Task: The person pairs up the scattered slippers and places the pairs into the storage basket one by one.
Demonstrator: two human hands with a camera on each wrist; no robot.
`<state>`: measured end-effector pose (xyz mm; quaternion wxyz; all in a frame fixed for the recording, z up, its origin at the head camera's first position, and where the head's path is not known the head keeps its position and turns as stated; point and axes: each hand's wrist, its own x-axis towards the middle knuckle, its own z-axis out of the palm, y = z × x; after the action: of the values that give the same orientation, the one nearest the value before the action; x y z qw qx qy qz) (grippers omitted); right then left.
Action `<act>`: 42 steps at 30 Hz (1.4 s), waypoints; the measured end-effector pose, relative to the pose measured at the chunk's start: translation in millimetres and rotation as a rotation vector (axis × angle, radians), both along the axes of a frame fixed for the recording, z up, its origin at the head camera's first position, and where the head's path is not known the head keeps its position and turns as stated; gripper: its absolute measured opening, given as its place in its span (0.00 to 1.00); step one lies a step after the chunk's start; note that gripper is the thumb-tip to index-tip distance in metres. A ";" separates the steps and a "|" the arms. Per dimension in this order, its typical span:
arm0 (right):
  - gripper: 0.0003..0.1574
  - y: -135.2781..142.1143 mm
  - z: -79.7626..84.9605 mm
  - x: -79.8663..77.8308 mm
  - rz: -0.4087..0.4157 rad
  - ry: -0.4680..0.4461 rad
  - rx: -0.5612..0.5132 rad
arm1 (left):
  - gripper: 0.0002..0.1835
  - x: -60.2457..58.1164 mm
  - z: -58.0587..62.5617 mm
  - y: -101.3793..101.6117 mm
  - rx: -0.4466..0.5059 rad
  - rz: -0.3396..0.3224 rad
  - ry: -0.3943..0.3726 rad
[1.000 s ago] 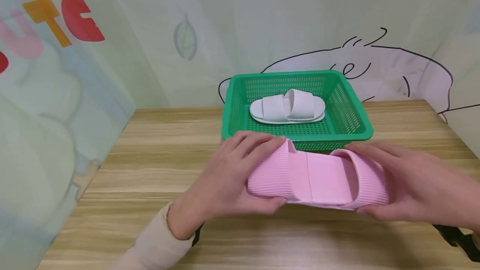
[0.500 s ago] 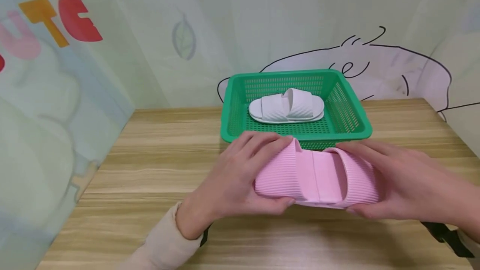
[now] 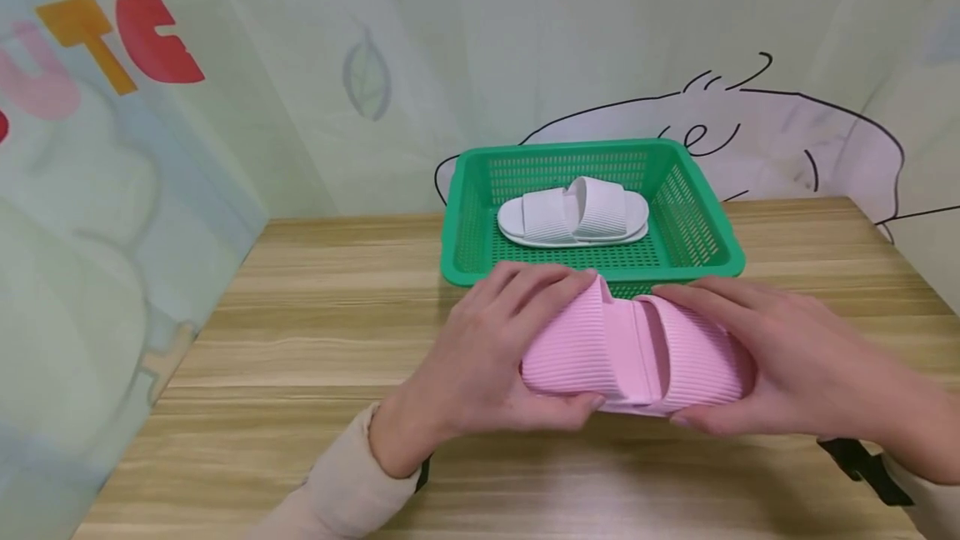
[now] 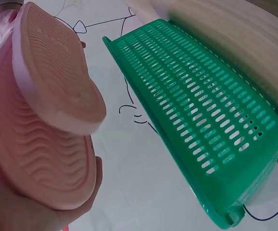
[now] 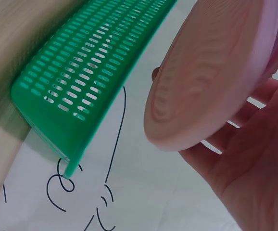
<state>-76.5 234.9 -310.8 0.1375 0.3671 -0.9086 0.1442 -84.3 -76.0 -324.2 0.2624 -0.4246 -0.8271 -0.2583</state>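
Note:
Two pink slide slippers with ribbed straps are held in front of the basket, one partly overlapping the other. My left hand (image 3: 502, 357) grips the left pink slipper (image 3: 570, 348), thumb along its near edge and fingers over the strap. The right pink slipper (image 3: 701, 352) is gripped by my right hand (image 3: 787, 357) in the same way. From below, in the left wrist view, one patterned sole (image 4: 57, 67) lies across the other sole (image 4: 47, 163). In the right wrist view, my right palm and fingers sit behind the slipper's sole (image 5: 201, 82).
A green perforated basket (image 3: 585, 275) stands behind the hands on the wood-grain table (image 3: 315, 340). Inside it lies a pair of white slippers (image 3: 551, 215), one overlapping the other. A printed cloth (image 3: 525, 40) hangs behind the table's back edge.
The two pink slippers have slid further over each other. My left hand has shifted right and my right hand left, narrowing the gap between the straps.

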 end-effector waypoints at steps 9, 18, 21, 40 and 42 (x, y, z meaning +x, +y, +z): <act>0.61 -6.4 -2.5 -2.4 0.052 -0.005 -0.048 | 0.49 -1.8 -4.2 7.3 0.026 -0.023 0.028; 0.61 -8.9 -4.0 -2.6 0.091 -0.032 -0.045 | 0.49 1.6 -10.1 12.5 0.033 -0.025 0.035; 0.61 -8.8 -3.8 -3.2 0.089 -0.024 -0.049 | 0.50 1.5 -10.5 11.6 0.030 -0.015 0.021; 0.64 -0.4 1.4 -4.4 0.060 0.060 -0.051 | 0.48 0.2 -1.6 -14.8 0.015 0.041 -0.057; 0.64 2.6 1.5 -5.5 0.054 0.065 -0.052 | 0.48 -0.7 -2.7 -23.8 0.019 0.048 -0.083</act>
<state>-81.9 237.5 -309.3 0.1724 0.3923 -0.8894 0.1593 -85.0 -99.8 -326.9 0.2381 -0.3907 -0.8448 -0.2773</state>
